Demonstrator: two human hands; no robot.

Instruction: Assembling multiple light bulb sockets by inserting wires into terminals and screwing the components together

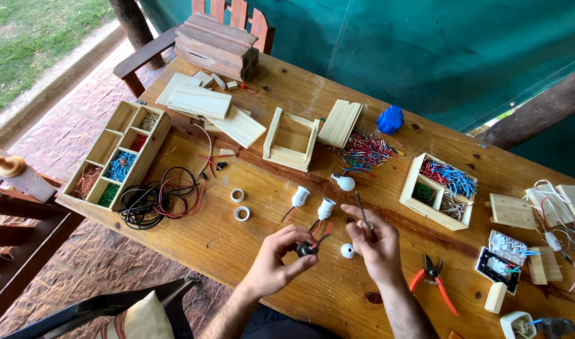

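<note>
Two hands over the near table (250, 245) edge. Left hand (276, 260) pinches a small black socket part (306, 249) with red-black leads (321, 238) — grip closed on it. Right hand (376, 242) is clenched on a thin screwdriver (361, 212), shaft angled up and away, tip end low. Part sits just left of the tool, hands close but apart. Beyond: two white lamp holders (312, 202), then a bulb (344, 182).

The table (287, 207) is varnished wood, knotted and slightly glossy. The small boxes (292, 139) and slats (199, 102) are pale, raw, matt wood. The lamp sockets (325, 209) look like smooth white plastic. The pliers (433, 279) have orange plastic grips.
</note>
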